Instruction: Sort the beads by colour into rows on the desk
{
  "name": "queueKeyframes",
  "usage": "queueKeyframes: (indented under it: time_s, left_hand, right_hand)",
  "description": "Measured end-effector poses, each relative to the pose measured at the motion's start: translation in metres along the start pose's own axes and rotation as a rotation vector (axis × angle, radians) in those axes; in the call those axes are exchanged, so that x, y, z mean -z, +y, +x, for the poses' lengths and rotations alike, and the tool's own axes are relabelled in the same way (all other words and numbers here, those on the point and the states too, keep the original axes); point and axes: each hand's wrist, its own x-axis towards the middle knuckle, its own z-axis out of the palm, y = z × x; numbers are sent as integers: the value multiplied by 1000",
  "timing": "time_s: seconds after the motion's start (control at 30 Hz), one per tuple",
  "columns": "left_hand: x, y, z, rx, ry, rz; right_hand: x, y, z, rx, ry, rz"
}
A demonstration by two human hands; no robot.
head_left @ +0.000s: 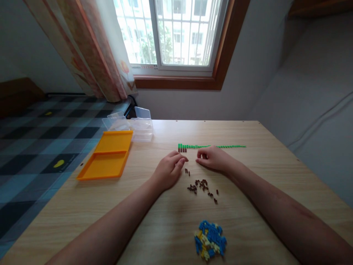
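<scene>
My left hand (171, 170) rests on the table with its fingers bent and thumb close to the forefinger. Just in front of its fingertips is a short row of brown building blocks (182, 150). Across a small gap, my right hand (213, 157) has curled fingers and the thumb near the forefinger; anything in either hand is too small to make out. Behind the right hand runs a long line of green blocks (231, 146), partly covered by that hand. Between the forearms lie a few brown pieces (187, 172) and a loose brown pile (202, 184).
Nearer me sits a heap of blue and yellow blocks (211, 237). To the left, an orange tray (106, 165) lies unfolded, with clear plastic boxes (142, 129) behind it. The wooden table (154, 228) borders a checked bed (74, 129); a window is beyond.
</scene>
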Motion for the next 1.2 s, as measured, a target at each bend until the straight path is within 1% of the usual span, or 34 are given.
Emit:
queueKeyframes:
  time_s: [0.27,0.43,0.53,0.63,0.73,0.87,0.97,1.2]
  left_hand:
    - [0,-2,1,6,39,-22]
    - [0,-3,0,14,46,-44]
    - [1,-4,0,14,62,-65]
    - [1,-6,1,41,90,-89]
    - [1,-9,2,117,148,-112]
    - [-1,-13,3,215,196,-172]
    - [-2,-14,3,239,193,-200]
    - [-3,-12,4,262,210,-177]
  right_hand:
    - [-3,-2,1,116,106,-20]
    - [-9,-4,1,125,161,-24]
    - [-9,-1,-1,132,198,-37]
    - [-7,4,-4,173,194,-59]
    - [-8,9,-4,201,179,-71]
    - [-13,10,2,170,215,-118]
    - [-17,6,9,143,233,-174]
    - [-20,0,14,120,190,-185]
